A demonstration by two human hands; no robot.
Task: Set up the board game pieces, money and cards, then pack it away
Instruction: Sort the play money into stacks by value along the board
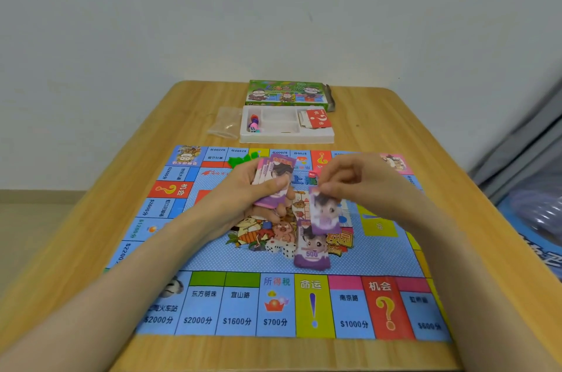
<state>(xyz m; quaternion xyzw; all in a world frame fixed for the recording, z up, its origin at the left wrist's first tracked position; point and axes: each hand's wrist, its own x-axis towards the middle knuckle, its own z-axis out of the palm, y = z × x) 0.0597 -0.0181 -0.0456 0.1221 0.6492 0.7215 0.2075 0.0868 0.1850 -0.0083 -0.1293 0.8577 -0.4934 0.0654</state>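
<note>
Head view: purple note [324,215] below right fingers [330,188]

Bright even indoor light, soft faint shadows, wide-angle bowing at edges, mild blur throughout

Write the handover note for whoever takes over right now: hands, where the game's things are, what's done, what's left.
Left hand: grips the stack of purple notes above the board.
Right hand: pinches a single purple note by its top edge, over the board's middle.
Things: one 500 note lies on the board. The white tray beyond it holds small coloured pieces at its left end and red cards at its right. The green box lies behind the tray.
Done: board spread flat, money dealing begun.
Left: the remaining notes, pieces and cards, then pack away.
</note>
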